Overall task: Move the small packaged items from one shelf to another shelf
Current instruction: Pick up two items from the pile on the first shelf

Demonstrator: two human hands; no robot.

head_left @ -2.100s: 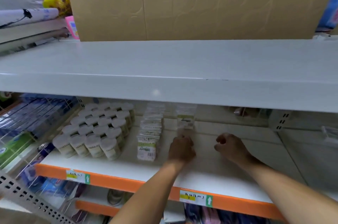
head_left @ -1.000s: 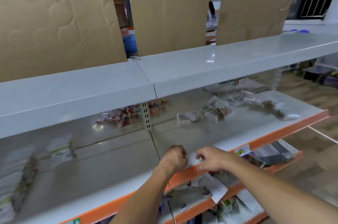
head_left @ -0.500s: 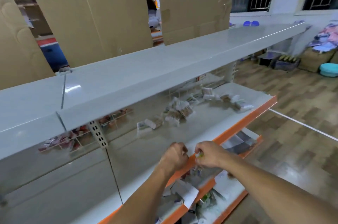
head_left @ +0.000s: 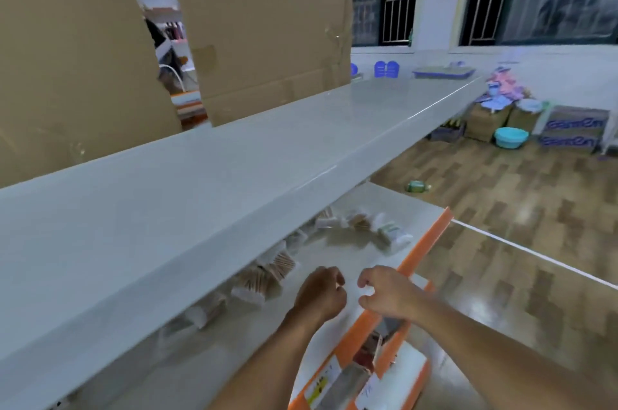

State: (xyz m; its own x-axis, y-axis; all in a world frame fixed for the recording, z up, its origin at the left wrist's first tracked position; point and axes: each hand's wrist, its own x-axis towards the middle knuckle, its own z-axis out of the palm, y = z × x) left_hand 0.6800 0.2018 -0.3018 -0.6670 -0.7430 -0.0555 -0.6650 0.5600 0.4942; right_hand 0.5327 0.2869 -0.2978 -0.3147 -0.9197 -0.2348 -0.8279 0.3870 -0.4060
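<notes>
Small clear-wrapped packets (head_left: 267, 270), loosely heaped

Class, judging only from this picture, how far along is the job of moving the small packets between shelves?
Done: loose packets already lie scattered on the orange-edged shelf.
In hand: left hand and right hand hover curled over that shelf; blur hides whether they hold a packet.
Left: cannot tell, since the source shelf is out of view.

Top shelf (head_left: 234, 182): smooth, glossy grey. Cardboard sheets (head_left: 267, 31): matt brown, taped. Floor (head_left: 501, 225): glossy wood parquet. Small packets (head_left: 391, 235): clear shiny plastic wrap.
</notes>
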